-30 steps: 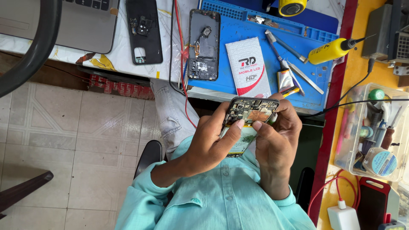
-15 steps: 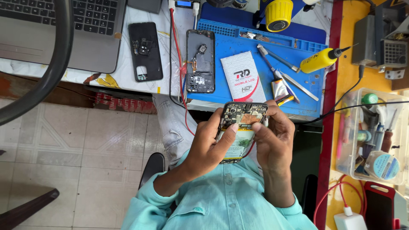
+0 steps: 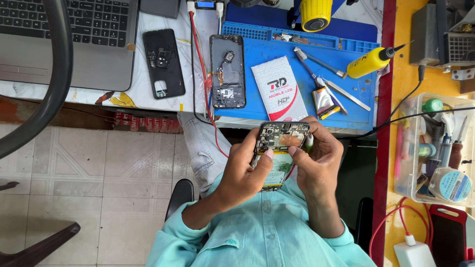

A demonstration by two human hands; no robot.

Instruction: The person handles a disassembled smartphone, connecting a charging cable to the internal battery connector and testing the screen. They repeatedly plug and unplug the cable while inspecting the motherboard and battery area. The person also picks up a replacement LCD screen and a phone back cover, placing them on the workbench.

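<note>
Hands meet just above the lap, over a light teal shirt [image 3: 267, 237]. Left hand [image 3: 245, 170] cradles an opened phone [image 3: 279, 153] from the nine o'clock side, fingers curled under it and the thumb lying across its exposed back. Right hand [image 3: 319, 160] closes on the same phone from three o'clock, thumb pressed near the circuit board at the phone's top; a slim green-tipped tool [image 3: 309, 143] shows between its fingers.

Toward twelve o'clock, just beyond the phone, a blue work mat [image 3: 257, 59] lies on the bench. On it sit a white spare-part box [image 3: 282, 89], a second dismantled phone [image 3: 227, 71] at the box's nine o'clock, and tweezers [image 3: 346, 94] with a small glue tube [image 3: 324, 101] at its three o'clock. Farther at ten o'clock lie a black phone back cover [image 3: 163, 64] and a laptop [image 3: 84, 39]. A yellow bottle [image 3: 371, 62] rests at two o'clock.
</note>
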